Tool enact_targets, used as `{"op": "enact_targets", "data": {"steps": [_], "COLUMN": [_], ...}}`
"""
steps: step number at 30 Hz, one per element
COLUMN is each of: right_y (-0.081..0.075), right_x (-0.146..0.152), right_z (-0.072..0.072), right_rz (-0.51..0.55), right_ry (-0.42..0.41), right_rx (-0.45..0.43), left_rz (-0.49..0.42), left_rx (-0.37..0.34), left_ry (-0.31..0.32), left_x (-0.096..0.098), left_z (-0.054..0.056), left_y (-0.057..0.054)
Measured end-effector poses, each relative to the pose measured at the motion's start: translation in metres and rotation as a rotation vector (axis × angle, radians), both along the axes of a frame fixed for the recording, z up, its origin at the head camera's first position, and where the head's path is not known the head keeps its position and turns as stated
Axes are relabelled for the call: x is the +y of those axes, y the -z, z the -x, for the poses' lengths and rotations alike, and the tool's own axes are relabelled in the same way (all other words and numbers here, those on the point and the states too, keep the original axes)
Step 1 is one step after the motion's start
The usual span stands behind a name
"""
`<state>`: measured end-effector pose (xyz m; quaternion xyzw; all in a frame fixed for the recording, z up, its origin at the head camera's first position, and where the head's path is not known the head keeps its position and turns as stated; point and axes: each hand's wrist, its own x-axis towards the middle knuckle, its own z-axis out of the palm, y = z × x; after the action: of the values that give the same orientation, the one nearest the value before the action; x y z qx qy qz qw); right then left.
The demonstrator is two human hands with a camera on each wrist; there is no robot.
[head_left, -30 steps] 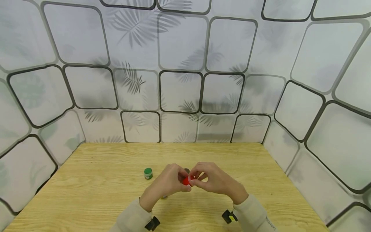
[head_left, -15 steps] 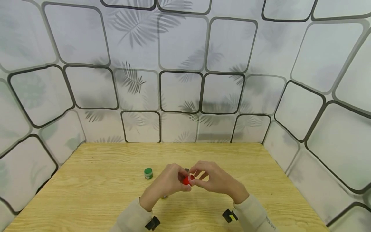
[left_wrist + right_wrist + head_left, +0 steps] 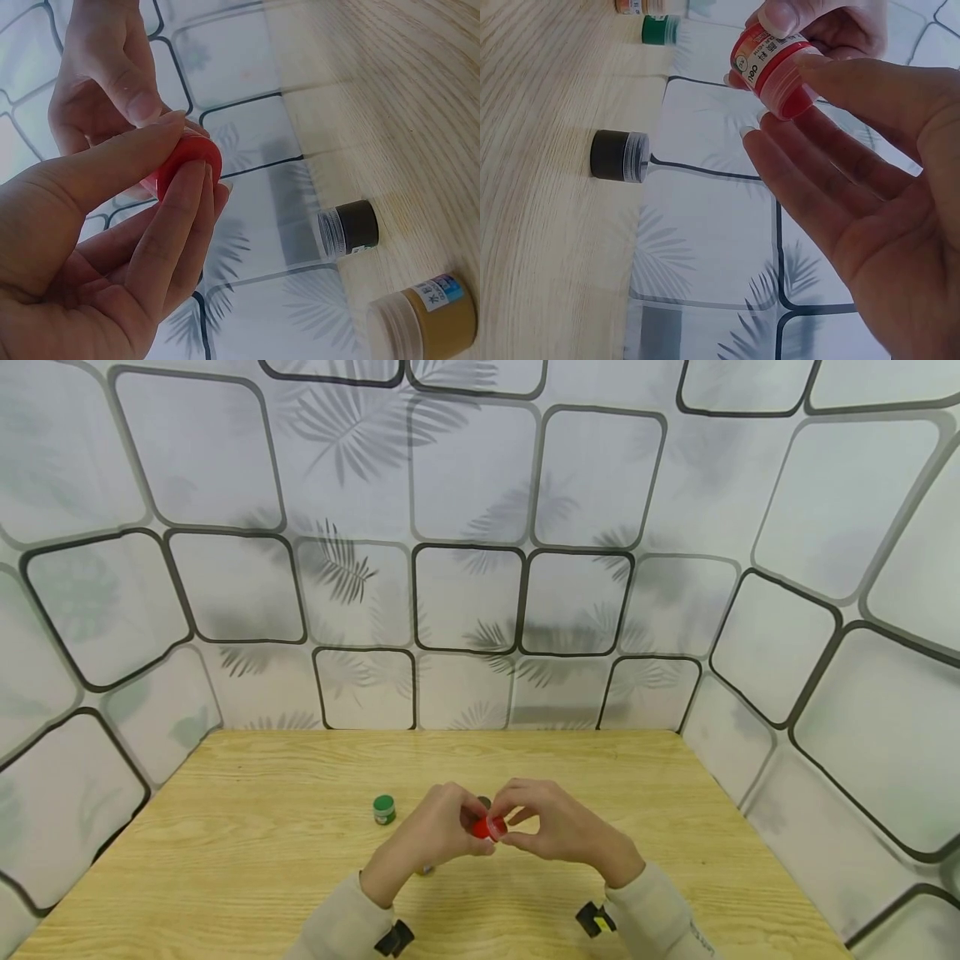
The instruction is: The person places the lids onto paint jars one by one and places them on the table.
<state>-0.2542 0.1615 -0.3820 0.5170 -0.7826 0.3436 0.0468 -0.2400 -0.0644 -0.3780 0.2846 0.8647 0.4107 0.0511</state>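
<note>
My left hand [image 3: 438, 822] grips a small red paint jar [image 3: 763, 61] with a white printed label, fingers and thumb around its body. The jar's red base [image 3: 191, 161] shows in the left wrist view. It is tilted, its clear ribbed cap [image 3: 784, 86] towards my right hand [image 3: 551, 822]. My right thumb and a fingertip pinch the cap's edge; the other fingers [image 3: 817, 169] extend below it, apart from the jar. On the wooden table stand a black paint jar [image 3: 611, 155], partly hidden behind the hands in the head view, and a green paint jar [image 3: 384, 810].
A yellow-brown paint jar [image 3: 435, 319] stands near my left forearm, mostly hidden in the head view. At the top of the right wrist view is an orange-brown jar [image 3: 639, 6]. The wooden table [image 3: 262, 860] meets patterned white walls [image 3: 465, 685] at its back and sides.
My right fingers shift around the cap: they loosen a little half a second ago, and now sit closer to it. The left hand and the red paint jar stay nearly still.
</note>
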Motion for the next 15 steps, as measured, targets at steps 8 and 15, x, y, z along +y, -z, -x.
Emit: {"op": "enact_targets", "data": {"steps": [8, 15], "right_y": [0.0019, 0.0024], "right_x": [0.0008, 0.0002], "right_z": [-0.0005, 0.0000], "right_rz": [-0.011, -0.023], "right_ry": [0.047, 0.078], "right_rx": [-0.112, -0.093], "left_rz": [-0.003, -0.003], "left_rx": [0.005, 0.002], "left_ry": [0.001, 0.002], "left_x": [0.0006, 0.0005], "left_z": [-0.0004, -0.0005], "left_y": [-0.0009, -0.0008]}}
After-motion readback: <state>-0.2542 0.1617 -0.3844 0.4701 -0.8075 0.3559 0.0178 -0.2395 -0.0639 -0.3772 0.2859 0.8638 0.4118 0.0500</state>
